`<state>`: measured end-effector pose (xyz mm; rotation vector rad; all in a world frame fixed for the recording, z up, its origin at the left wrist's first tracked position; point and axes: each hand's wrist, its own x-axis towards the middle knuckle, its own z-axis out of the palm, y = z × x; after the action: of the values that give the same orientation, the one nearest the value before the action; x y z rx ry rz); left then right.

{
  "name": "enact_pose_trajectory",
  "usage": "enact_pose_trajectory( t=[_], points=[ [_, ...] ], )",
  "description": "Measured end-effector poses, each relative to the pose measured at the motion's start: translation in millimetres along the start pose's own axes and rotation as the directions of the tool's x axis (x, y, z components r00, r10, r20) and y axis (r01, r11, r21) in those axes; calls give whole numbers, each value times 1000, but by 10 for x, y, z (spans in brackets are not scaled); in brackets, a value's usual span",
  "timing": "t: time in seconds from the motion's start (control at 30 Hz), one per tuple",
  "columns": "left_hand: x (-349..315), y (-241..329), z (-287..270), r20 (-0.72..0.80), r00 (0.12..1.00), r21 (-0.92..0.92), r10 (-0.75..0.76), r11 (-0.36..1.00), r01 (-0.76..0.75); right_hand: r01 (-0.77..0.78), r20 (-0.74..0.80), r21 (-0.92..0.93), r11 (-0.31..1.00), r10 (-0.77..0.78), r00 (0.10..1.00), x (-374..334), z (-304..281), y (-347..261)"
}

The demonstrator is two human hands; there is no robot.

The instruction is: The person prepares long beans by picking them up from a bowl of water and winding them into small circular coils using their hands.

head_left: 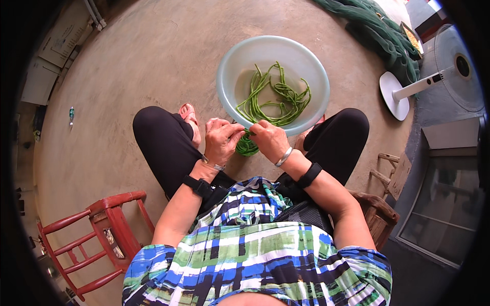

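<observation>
Brown concrete floor (127, 76) surrounds a round, pale-blue plastic basin (275, 46), where long, thin green beans (278, 122) lie loosely tangled; they look whole, so probably those are left. A partly hidden bright-green bundle (247, 148) below the fingertips may be finished work, though that is unconfirmed. The person's left hand (220, 138) and right hand (270, 140) meet, pinching a green strand (247, 131) just beside the basin's near rim.
</observation>
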<state>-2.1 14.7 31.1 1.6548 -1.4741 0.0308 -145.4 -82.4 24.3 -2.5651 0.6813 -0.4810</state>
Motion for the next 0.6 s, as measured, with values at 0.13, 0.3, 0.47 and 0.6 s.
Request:
enact_pose_trajectory(
  t=[0.13, 0.3, 0.47, 0.6],
  points=[
    [-14, -57, 45, 88, 996, 20, 21, 1000, -23, 7, -59, 161, 987, 2, 998, 27, -28, 65],
    [-46, -68, 62, 141, 989, 129, -33, 992, 15, 89, -56, 115, 989, -83, 995, 31, -36, 66],
    [-35, -107, 75, 145, 988, 32, -49, 999, 44, 93, 35, 54, 994, -95, 995, 10, 9, 71],
    [-25, -86, 91, 135, 987, -35, -85, 995, 91, 40, -68, 241, 970, -24, 997, 33, -30, 50]
  ],
)
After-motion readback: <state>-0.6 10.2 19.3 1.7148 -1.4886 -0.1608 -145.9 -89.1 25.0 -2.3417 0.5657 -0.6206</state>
